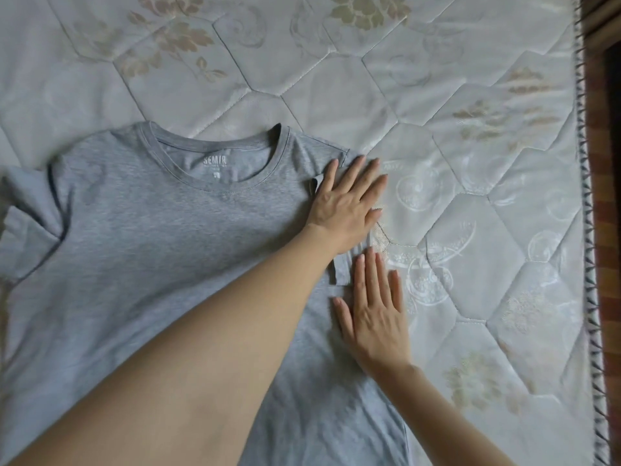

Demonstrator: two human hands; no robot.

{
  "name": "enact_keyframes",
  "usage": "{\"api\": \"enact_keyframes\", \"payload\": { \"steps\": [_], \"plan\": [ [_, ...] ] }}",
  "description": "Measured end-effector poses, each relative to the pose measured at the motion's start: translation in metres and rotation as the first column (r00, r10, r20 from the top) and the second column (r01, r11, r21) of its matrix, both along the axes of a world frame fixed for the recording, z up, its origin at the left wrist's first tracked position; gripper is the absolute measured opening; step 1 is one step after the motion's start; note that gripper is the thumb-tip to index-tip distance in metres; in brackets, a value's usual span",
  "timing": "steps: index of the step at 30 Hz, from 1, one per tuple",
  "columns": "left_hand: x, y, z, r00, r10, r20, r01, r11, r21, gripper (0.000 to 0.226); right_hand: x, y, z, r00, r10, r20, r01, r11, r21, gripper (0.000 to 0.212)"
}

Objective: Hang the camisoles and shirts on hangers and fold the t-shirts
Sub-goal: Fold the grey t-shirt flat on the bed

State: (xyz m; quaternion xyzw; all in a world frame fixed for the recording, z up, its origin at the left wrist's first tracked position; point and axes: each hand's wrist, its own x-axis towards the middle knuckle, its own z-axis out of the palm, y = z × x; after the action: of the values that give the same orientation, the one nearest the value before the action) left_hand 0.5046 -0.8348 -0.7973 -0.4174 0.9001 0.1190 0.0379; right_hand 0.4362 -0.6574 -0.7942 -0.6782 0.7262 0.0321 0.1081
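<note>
On the mattress point(470, 163), your grey t-shirt point(151, 247) lies flat.
Your left hand point(346, 200) and right hand point(373, 311) press its folded edge, fingers straight.

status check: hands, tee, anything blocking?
Left hand and right hand flat, pressing the folded right edge of the grey t-shirt. Left sleeve unfolded. Mattress: no obstruction seen.

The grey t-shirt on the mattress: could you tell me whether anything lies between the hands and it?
Nothing visible does. Both hands already lie flat on the t-shirt along its right edge: the left hand on the folded-in sleeve at the shoulder, the right hand just below it, on the side. The mattress beside it is bare.
</note>
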Motion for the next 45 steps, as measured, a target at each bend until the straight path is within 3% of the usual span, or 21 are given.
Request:
{"api": "enact_keyframes", "payload": {
  "steps": [6, 10, 15, 18, 20, 21, 23, 25, 27, 31, 35, 37, 42, 45],
  "plan": [
    [0.015, 0.0, -0.001, 0.998, 0.046, -0.035, -0.048, 0.997, -0.056, 0.064, 0.004, -0.005, 0.01, 0.997, 0.001, -0.08, 0.003, 0.999, 0.044, 0.072],
    [0.062, 0.007, -0.007, 0.993, 0.115, -0.001, -0.115, 0.991, -0.07, 0.067, 0.009, 0.0, 0.022, 0.979, 0.178, -0.096, -0.168, 0.981, 0.1, 0.073],
    [0.104, 0.002, 0.01, 0.996, 0.085, -0.015, -0.085, 0.996, 0.021, 0.059, 0.028, -0.009, 0.044, 0.978, 0.178, -0.113, -0.144, 0.957, 0.253, 0.079],
    [0.133, 0.002, 0.027, 0.974, 0.159, -0.164, -0.127, 0.973, 0.191, 0.052, 0.049, -0.041, 0.08, 0.98, 0.171, -0.106, -0.112, 0.902, 0.417, 0.068],
    [0.159, 0.006, 0.049, 0.836, 0.426, -0.347, -0.228, 0.843, 0.488, 0.042, 0.066, -0.075, 0.101, 0.994, 0.107, 0.019, -0.103, 0.87, 0.483, 0.045],
    [0.174, 0.009, 0.062, 0.717, 0.598, -0.357, -0.247, 0.698, 0.672, 0.039, 0.079, -0.092, 0.109, 0.988, 0.087, 0.127, -0.136, 0.878, 0.459, 0.034],
    [0.209, 0.012, 0.084, 0.511, 0.833, -0.212, -0.198, 0.353, 0.914, 0.036, 0.109, -0.127, 0.118, 0.926, 0.019, 0.377, -0.194, 0.881, 0.431, 0.032],
    [0.249, 0.015, 0.098, 0.367, 0.929, -0.05, -0.156, 0.114, 0.981, 0.031, 0.14, -0.154, 0.131, 0.83, -0.179, 0.528, -0.211, 0.775, 0.595, 0.032],
    [0.292, 0.022, 0.105, 0.277, 0.96, 0.043, -0.17, 0.005, 0.985, 0.027, 0.17, -0.176, 0.137, 0.76, -0.276, 0.589, -0.29, 0.667, 0.687, 0.036],
    [0.36, 0.037, 0.099, -0.015, 0.999, 0.036, -0.251, -0.038, 0.967, 0.023, 0.223, -0.209, 0.134, 0.648, -0.306, 0.697, -0.331, 0.712, 0.619, 0.038],
    [0.405, 0.053, 0.084, -0.322, 0.943, -0.086, -0.383, -0.047, 0.923, 0.006, 0.266, -0.235, 0.119, 0.631, -0.314, 0.71, -0.262, 0.775, 0.575, 0.031],
    [0.417, 0.06, 0.075, -0.405, 0.91, -0.093, -0.407, -0.089, 0.909, 0.003, 0.285, -0.243, 0.111, 0.636, -0.319, 0.702, -0.239, 0.784, 0.573, 0.028],
    [0.422, 0.075, 0.072, -0.332, 0.943, -0.018, -0.346, -0.104, 0.932, 0.035, 0.329, -0.254, 0.09, 0.681, -0.225, 0.697, -0.3, 0.782, 0.546, 0.033],
    [0.416, 0.072, 0.07, -0.18, 0.979, -0.099, -0.559, -0.019, 0.829, 0.036, 0.351, -0.258, 0.077, 0.771, -0.041, 0.636, -0.33, 0.828, 0.453, 0.037]
  ]
}}
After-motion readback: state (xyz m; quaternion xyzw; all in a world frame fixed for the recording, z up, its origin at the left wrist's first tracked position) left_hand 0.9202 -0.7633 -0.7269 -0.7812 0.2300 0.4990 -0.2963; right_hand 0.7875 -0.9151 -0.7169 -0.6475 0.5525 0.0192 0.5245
